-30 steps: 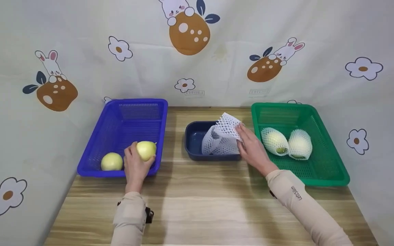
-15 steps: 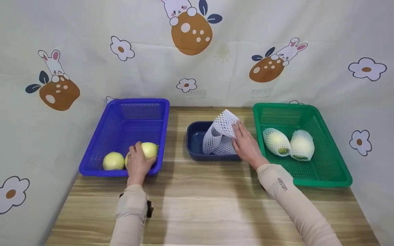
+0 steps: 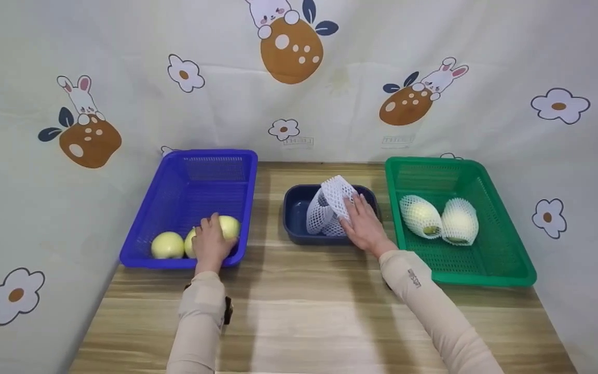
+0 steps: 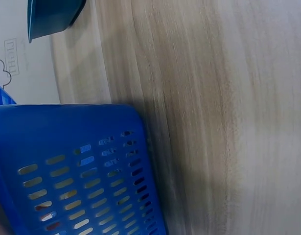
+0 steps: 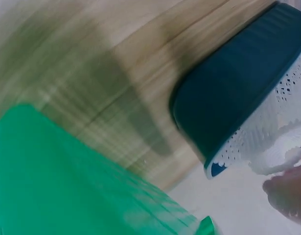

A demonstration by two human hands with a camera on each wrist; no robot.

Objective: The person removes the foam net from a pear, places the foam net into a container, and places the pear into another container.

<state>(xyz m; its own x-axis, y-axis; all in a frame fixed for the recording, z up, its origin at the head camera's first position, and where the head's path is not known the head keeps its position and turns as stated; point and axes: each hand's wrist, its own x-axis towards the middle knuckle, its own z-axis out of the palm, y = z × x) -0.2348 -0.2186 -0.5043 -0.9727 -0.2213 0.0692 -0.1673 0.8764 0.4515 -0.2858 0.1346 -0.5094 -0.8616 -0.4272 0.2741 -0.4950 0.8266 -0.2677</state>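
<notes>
In the head view, my left hand (image 3: 211,244) reaches into the blue basket (image 3: 140,263), its fingers curled round a round yellow-green fruit (image 3: 230,227) at the right side. Another such fruit (image 3: 189,244) shows partly behind the hand, and a third fruit (image 3: 167,245) lies left of it. My right hand (image 3: 365,227) is over the dark blue tub (image 3: 296,222) and holds a white foam fruit net (image 3: 334,193) between thumb and fingers. More netting fills the tub beneath. The left wrist view catches only the basket's outer wall (image 4: 86,127), not the hand's grip.
To the right stands a green basket (image 3: 525,278) with two net-wrapped fruits (image 3: 419,215) side by side. All three containers sit on a wood-grain table (image 3: 299,311). A printed cloth (image 3: 216,109) hangs right behind them.
My left hand has lowered its fruit, and a fruit beside it now shows. The right hand has moved left, tilting the net over the tub. The leftmost fruit has shifted slightly left.
</notes>
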